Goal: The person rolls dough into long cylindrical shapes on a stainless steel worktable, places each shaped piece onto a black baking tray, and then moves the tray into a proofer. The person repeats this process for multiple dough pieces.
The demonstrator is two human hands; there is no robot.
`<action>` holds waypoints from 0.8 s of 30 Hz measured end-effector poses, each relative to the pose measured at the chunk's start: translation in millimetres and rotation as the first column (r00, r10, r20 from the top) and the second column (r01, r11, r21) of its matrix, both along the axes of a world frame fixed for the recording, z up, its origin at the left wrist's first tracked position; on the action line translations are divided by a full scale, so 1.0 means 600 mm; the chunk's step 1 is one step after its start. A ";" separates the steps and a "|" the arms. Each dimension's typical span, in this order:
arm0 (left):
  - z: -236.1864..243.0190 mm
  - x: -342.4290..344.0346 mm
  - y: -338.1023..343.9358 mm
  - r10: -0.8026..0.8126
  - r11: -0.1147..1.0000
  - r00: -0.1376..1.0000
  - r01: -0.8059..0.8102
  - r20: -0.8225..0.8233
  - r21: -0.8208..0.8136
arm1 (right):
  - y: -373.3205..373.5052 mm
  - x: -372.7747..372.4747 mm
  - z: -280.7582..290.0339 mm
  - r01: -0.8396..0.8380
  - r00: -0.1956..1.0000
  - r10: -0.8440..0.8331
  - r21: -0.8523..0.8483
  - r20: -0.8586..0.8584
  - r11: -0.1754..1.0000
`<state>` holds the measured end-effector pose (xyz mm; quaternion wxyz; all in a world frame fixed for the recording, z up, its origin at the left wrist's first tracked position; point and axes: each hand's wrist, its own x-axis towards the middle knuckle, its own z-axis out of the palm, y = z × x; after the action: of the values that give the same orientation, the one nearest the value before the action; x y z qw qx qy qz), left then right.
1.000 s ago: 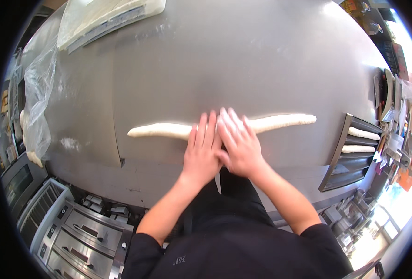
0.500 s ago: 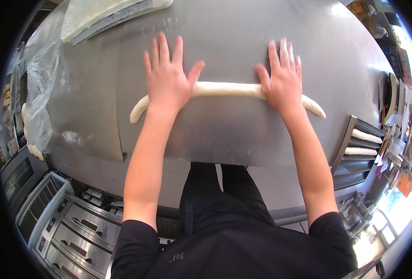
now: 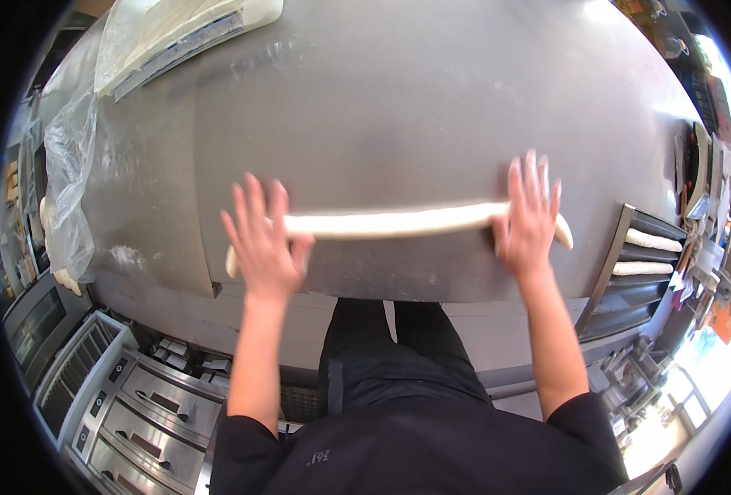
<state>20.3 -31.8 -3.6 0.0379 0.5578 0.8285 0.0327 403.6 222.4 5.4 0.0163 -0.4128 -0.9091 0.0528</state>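
Note:
A long pale rope of dough (image 3: pixel 398 223) lies crosswise near the front edge of the metal worktable (image 3: pixel 398 107). My left hand (image 3: pixel 262 243) rests over its left part, fingers stretched and pointing away from me. Over the right part lies my right hand (image 3: pixel 530 219), palm down with its fingers extended and slightly blurred. The dough's middle shows between the two hands, and its curved ends stick out beyond them. What is under each palm is hidden.
A dark grooved baking tray (image 3: pixel 621 268) at the right bears two dough sticks (image 3: pixel 652 240). Far left are a flour-dusted pale container (image 3: pixel 184 41) and crumpled clear plastic sheeting (image 3: pixel 72 165). Steel drawers (image 3: pixel 155 404) stand at the lower left.
Both hands have come toward me with the dough, which now lies closer to the table's front edge. They are farther apart, and the stretch of dough between them is longer.

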 end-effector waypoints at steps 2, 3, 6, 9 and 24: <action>-0.003 -0.080 0.085 0.068 0.990 0.995 -0.059 -0.071 0.130 | 0.104 -0.033 -0.012 0.066 0.995 -0.056 0.119 -0.086 0.991; -0.001 -0.118 0.125 0.059 0.983 0.996 -0.045 -0.072 0.179 | 0.145 -0.043 -0.014 0.112 0.991 -0.104 0.098 -0.084 0.989; 0.011 -0.178 0.172 0.064 0.990 0.993 -0.051 -0.098 0.132 | 0.215 -0.038 -0.010 0.183 0.983 -0.183 0.119 -0.011 0.976; 0.015 -0.165 0.125 0.032 0.995 0.997 -0.038 0.071 0.090 | 0.190 0.018 -0.005 0.185 0.983 -0.186 0.075 -0.003 0.980; 0.016 -0.100 -0.060 0.018 0.999 0.988 -0.025 0.151 0.044 | 0.093 0.179 -0.011 0.183 0.977 -0.185 -0.022 -0.104 0.983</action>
<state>-39.5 -67.6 5.9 0.0872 0.5456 0.8282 0.0939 510.8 278.1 -1.3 0.0668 -0.4919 -0.8645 0.0786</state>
